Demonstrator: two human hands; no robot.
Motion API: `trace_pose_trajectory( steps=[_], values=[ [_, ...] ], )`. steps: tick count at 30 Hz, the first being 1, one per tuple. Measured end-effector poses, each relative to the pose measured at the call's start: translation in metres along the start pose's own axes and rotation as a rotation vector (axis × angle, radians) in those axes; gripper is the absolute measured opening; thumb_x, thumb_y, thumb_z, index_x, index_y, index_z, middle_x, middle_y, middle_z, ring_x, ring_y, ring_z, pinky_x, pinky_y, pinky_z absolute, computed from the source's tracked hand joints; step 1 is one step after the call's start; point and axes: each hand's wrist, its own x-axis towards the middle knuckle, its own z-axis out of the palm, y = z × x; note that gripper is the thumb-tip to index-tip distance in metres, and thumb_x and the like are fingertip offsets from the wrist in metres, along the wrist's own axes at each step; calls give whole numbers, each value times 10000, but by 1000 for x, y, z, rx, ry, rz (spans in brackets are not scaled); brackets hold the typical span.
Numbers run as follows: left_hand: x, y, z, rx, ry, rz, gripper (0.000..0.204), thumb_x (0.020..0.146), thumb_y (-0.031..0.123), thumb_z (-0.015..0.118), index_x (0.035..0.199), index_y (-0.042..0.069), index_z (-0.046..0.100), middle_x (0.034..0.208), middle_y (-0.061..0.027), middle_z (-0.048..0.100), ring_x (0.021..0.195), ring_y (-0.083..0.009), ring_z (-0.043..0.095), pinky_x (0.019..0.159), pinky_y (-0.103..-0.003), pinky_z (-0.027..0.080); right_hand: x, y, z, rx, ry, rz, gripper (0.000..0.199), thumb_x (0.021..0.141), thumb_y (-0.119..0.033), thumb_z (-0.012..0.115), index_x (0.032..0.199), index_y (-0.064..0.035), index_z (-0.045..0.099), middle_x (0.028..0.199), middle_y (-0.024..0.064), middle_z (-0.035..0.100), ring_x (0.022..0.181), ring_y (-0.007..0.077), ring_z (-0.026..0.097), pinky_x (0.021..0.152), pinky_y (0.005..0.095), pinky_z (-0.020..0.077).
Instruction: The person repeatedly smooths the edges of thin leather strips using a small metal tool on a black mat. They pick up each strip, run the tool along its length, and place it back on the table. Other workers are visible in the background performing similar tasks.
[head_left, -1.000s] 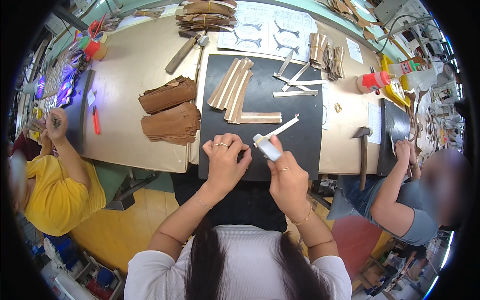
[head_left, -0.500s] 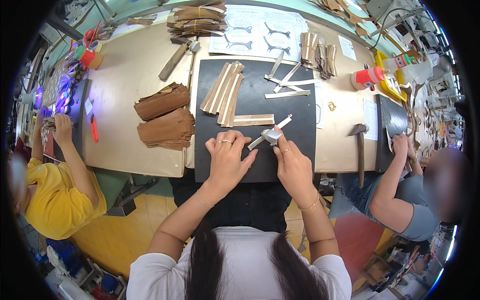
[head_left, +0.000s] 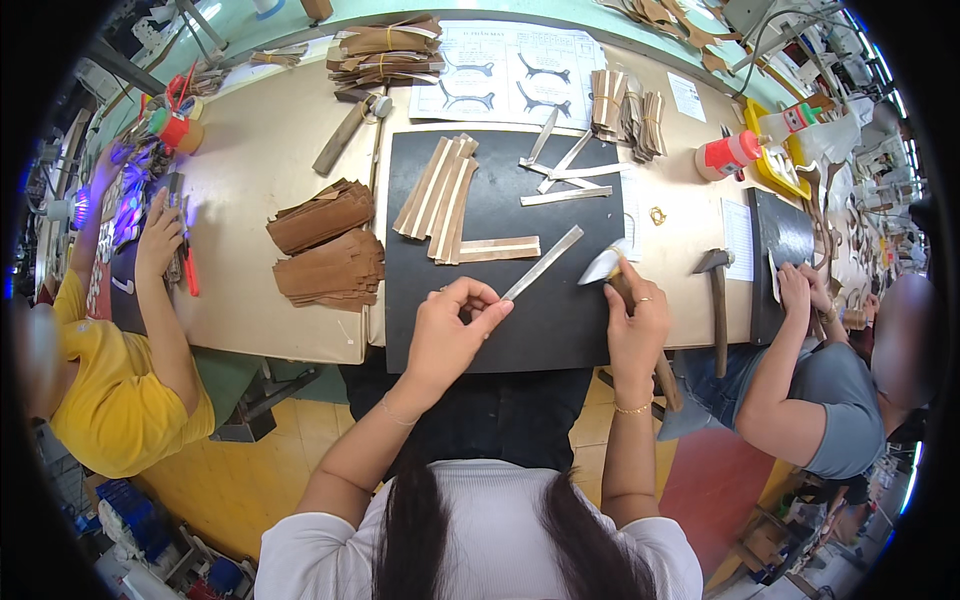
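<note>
My left hand (head_left: 456,328) pinches the near end of a narrow pale strip (head_left: 545,262) between thumb and fingers; the strip slants up to the right over the black board (head_left: 560,335). In my right hand (head_left: 638,318) is a hammer, closed in the fingers, its shiny metal head (head_left: 604,263) at the board's right side and its wooden handle (head_left: 668,384) emerging below the hand. Beyond my left hand, several brown strips with pale centre bands (head_left: 440,198) lie overlapped, one of them sideways. More loose pale strips (head_left: 566,195) cross each other at the board's far right.
Two stacks of brown leather pieces (head_left: 328,268) lie left of the board. Bundled strips (head_left: 385,50) and a printed sheet (head_left: 500,75) are at the back. Another hammer (head_left: 718,300) and a red-and-white bottle (head_left: 728,155) stand right. A person in yellow (head_left: 110,385) and another person (head_left: 800,390) work alongside.
The hammer head has moved off the pale strip to the right with my right hand. My left hand now pinches that strip by its near end. The left neighbour's hand has shifted.
</note>
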Motion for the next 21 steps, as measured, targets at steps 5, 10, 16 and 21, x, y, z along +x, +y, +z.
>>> trace_pose_trajectory(
  steps=[5, 10, 16, 21],
  values=[
    [-9, 13, -7, -484, -36, -80, 168, 923, 117, 796, 974, 5, 682, 821, -17, 693, 742, -43, 613, 662, -188, 477, 2, -29, 5, 637, -89, 12, 362, 922, -127, 766, 1266, -36, 699, 1131, 97, 701, 948, 199, 651, 882, 318, 517],
    [-24, 24, -6, -374, -95, -122, 150, 953, 116, 760, 1014, -6, 698, 833, -25, 690, 749, -58, 623, 670, -197, 466, 21, -67, 6, 1175, -241, 313, 275, 1010, -249, 708, 1060, 17, 754, 939, 41, 714, 789, 71, 597, 697, 229, 475],
    [-31, 30, -12, -311, -257, -85, 271, 999, 274, 721, 967, 6, 733, 737, 19, 635, 658, -34, 524, 570, -221, 394, 29, -82, -5, 1158, -182, 301, 297, 1007, -254, 713, 906, 21, 763, 766, 7, 673, 678, 54, 530, 618, 217, 418],
    [-38, 40, -12, -219, -332, 13, 287, 1006, 274, 709, 924, -1, 719, 694, 23, 600, 624, -46, 516, 554, -240, 407, 28, -84, -7, 1173, -81, 257, 300, 1007, -234, 713, 875, 33, 753, 765, 18, 674, 679, 58, 525, 618, 222, 422]
  ],
)
